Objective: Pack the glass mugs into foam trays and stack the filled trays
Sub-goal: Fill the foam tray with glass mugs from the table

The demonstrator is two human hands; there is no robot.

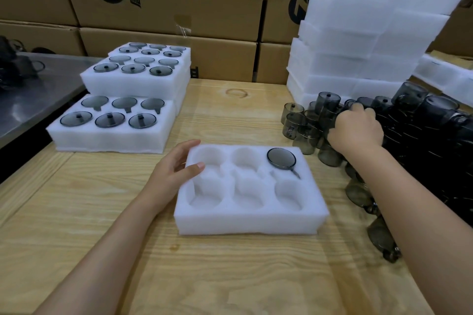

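A white foam tray (252, 220) with six round pockets lies in front of me on the wooden table. One smoky grey glass mug (281, 158) sits in its back right pocket; the other pockets hold nothing. My left hand (176, 171) holds the tray's back left corner, thumb on top. My right hand (357, 129) reaches into a crowd of loose grey mugs (307, 125) at the right, fingers curled down among them; what they grasp is hidden.
Filled trays (112, 133) stand at the back left, one alone in front and a stack (135, 82) behind it. A tall pile of foam trays (363, 41) rises at the back right. Cardboard boxes (179, 7) wall the rear. A metal table (38, 89) lies left.
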